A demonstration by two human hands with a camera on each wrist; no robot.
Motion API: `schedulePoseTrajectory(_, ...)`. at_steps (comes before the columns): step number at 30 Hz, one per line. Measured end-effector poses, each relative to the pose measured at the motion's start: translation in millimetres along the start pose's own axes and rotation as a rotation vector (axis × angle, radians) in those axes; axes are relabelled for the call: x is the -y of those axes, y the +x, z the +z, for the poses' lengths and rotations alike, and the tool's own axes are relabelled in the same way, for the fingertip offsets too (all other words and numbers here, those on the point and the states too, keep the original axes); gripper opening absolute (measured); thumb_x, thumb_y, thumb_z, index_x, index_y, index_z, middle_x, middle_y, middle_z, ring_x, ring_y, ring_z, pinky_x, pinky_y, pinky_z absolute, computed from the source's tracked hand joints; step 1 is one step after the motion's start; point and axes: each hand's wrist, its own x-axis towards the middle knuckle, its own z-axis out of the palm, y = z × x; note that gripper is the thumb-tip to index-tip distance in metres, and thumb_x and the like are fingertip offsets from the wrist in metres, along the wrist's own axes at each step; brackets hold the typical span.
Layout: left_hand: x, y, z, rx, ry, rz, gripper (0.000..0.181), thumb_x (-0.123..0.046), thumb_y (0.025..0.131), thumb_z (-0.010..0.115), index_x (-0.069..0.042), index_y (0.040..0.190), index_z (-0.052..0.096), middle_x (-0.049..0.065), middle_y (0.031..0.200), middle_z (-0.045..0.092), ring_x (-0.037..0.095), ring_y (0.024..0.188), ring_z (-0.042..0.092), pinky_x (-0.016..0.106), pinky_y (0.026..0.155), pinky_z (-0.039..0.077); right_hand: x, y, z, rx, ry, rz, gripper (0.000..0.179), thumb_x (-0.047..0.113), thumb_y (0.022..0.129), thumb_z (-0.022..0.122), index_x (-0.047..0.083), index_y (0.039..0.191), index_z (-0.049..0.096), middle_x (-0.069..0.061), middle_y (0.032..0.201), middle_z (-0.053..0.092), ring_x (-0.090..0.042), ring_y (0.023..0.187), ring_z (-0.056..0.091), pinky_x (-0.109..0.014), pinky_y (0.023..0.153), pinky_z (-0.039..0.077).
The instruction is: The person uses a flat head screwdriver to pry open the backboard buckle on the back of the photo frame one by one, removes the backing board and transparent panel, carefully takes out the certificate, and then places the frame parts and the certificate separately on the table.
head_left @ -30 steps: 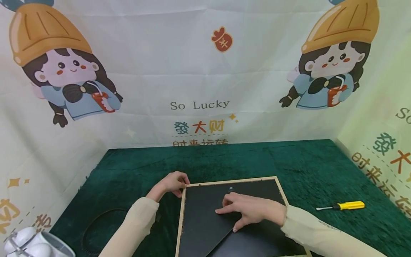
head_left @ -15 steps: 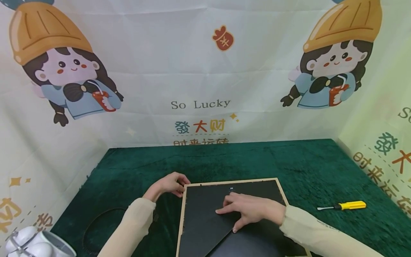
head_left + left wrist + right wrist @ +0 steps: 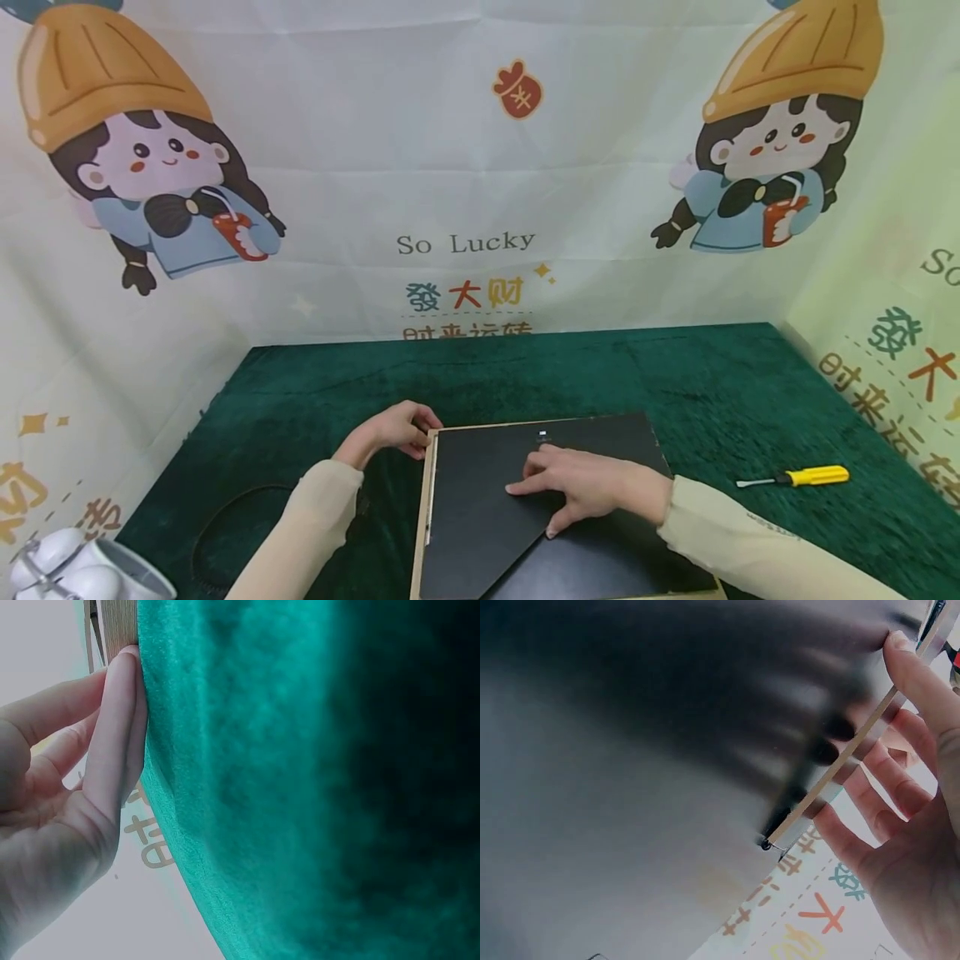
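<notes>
Pinching a flat black board (image 3: 477,487), the right grip (image 3: 583,483) sits above a rectangular pale-wood frame (image 3: 422,521); the left grip (image 3: 393,429) clamps its far-left corner.

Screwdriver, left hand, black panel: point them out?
Screwdriver (image 3: 804,477), head view: yellow handle, toward the shaft.
Left hand (image 3: 393,428), head view: back of the hand.
Black panel (image 3: 472,498), head view: left part of its bare face.

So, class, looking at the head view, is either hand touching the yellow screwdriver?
No, the yellow screwdriver lies on the green cloth, apart from both the left hand and the right hand.
</notes>
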Motion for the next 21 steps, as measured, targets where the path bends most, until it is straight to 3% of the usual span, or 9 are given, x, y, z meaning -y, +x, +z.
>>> schedulePoseTrajectory(8, -1.3, -0.8, 0.0, 0.006, 0.001, 0.015, 0.018, 0.009, 0.082, 0.050, 0.008, 0.099, 0.056, 0.012, 0.082, 0.053, 0.017, 0.062, 0.056, 0.033, 0.058, 0.051, -4, -8.2, -1, 0.014, 0.014, 0.050, 0.061, 0.040, 0.075, 0.065, 0.018, 0.130, 0.046, 0.005, 0.110, 0.044, -0.007, 0.092, 0.039, -0.020, 0.076, 0.038)
schedulePoseTrajectory(21, 0.6, -0.2, 3.1, -0.016, 0.005, -0.001, 0.017, 0.009, 0.083, 0.050, 0.007, 0.098, 0.057, 0.012, 0.081, 0.052, 0.018, 0.061, 0.055, 0.032, 0.057, 0.051, -6, -11.5, 2, 0.007, 0.039, 0.048, 0.061, 0.042, 0.076, 0.063, 0.017, 0.130, 0.046, 0.003, 0.116, 0.042, -0.009, 0.100, 0.038, -0.023, 0.081, 0.038)
